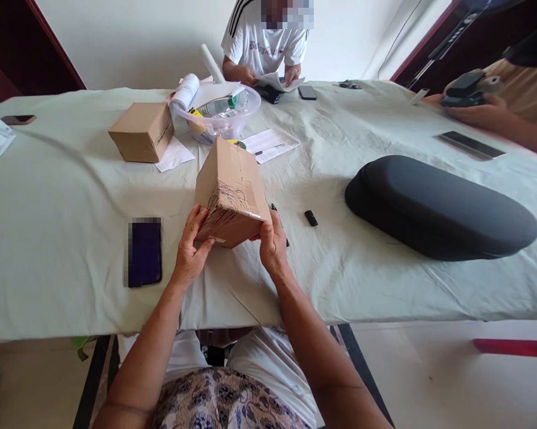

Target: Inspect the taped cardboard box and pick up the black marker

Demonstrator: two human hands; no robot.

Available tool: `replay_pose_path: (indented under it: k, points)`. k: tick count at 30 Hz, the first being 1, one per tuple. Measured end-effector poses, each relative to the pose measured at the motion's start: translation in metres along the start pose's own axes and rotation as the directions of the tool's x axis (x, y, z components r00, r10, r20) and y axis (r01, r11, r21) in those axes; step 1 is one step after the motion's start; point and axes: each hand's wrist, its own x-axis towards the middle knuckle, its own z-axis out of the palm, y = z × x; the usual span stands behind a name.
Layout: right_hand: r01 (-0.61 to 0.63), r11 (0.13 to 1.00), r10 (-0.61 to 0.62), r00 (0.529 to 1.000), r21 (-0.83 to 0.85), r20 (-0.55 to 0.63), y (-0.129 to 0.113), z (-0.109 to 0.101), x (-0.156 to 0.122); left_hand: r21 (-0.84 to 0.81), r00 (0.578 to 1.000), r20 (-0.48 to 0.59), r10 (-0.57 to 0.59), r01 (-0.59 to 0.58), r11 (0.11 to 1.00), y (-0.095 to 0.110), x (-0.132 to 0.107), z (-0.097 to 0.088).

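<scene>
A brown cardboard box [239,179] is held tilted between my two hands near the table's front edge. Clear tape and dark pen scribbles show on its surface. My left hand [193,244] grips the lower left corner, thumb on the near face. At the lower right corner, my right hand [272,241] is closed on the box, thumb up along its edge. Partly hidden behind that hand lies a dark pen-like item [275,208]. A small black cap-like piece [310,218] rests to the right, and a phone [145,253] lies left of my left hand.
Behind are another cardboard box [140,131], a plastic basin [223,122] full of items and a paper sheet [272,146]. A large dark case [442,205] lies on the right. One person [268,50] sits opposite holding paper; another person's hands [474,110] hold a device at right.
</scene>
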Motion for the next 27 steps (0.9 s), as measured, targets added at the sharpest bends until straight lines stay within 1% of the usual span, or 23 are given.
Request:
replay_pose_path:
  k: [3, 6, 7, 9, 11, 13, 15, 17, 20, 22, 23, 25, 27]
  points:
    - [0.034, 0.999, -0.036, 0.996, -0.021, -0.086, -0.002, 0.001, 0.002, -0.003, 1.000, -0.002, -0.005, 0.005, 1.000, -0.004, -0.002, 0.004]
    - [0.108, 0.994, -0.108, 0.980, -0.014, -0.168, -0.006, 0.000, 0.005, -0.008, 1.000, 0.010, -0.005, 0.006, 1.000, -0.007, -0.004, 0.007]
    - [0.136, 0.990, -0.138, 0.974, -0.024, -0.179, -0.007, 0.000, 0.005, -0.009, 1.000, 0.013, -0.003, 0.003, 1.000, -0.008, -0.005, 0.008]
    - [0.199, 0.976, -0.211, 0.964, -0.088, -0.159, -0.008, -0.001, 0.005, 0.005, 1.000, 0.010, 0.014, -0.014, 1.000, -0.008, -0.005, 0.008]
    - [0.263, 0.947, -0.289, 0.948, -0.185, -0.136, -0.009, -0.001, 0.002, 0.055, 0.998, 0.003, 0.060, -0.060, 0.997, -0.006, -0.006, 0.008]
    - [0.293, 0.919, -0.343, 0.925, -0.265, -0.166, -0.010, 0.000, 0.000, 0.133, 0.991, 0.002, 0.133, -0.132, 0.982, -0.003, -0.005, 0.007]
    - [0.280, 0.911, -0.353, 0.908, -0.303, -0.226, -0.010, 0.002, -0.002, 0.208, 0.976, 0.008, 0.216, -0.213, 0.955, -0.001, -0.005, 0.007]
    - [0.253, 0.916, -0.337, 0.906, -0.310, -0.255, -0.010, 0.002, -0.003, 0.254, 0.960, 0.013, 0.278, -0.272, 0.928, 0.001, -0.005, 0.008]
    - [0.260, 0.923, -0.333, 0.908, -0.284, -0.254, -0.011, 0.002, -0.003, 0.262, 0.950, 0.006, 0.314, -0.304, 0.916, 0.002, -0.005, 0.008]
    - [0.287, 0.928, -0.341, 0.910, -0.238, -0.234, -0.012, 0.002, -0.002, 0.232, 0.957, -0.017, 0.289, -0.278, 0.932, 0.002, -0.005, 0.008]
    - [0.297, 0.933, -0.339, 0.915, -0.201, -0.219, -0.012, 0.001, -0.002, 0.202, 0.965, -0.033, 0.259, -0.247, 0.948, 0.002, -0.006, 0.008]
    - [0.295, 0.948, -0.314, 0.930, -0.120, -0.191, -0.014, 0.001, -0.002, 0.126, 0.984, -0.064, 0.168, -0.159, 0.979, 0.002, -0.006, 0.007]
    - [0.278, 0.959, -0.283, 0.945, -0.054, -0.166, -0.015, 0.000, -0.002, 0.052, 0.993, -0.096, 0.072, -0.067, 0.996, 0.002, -0.006, 0.006]
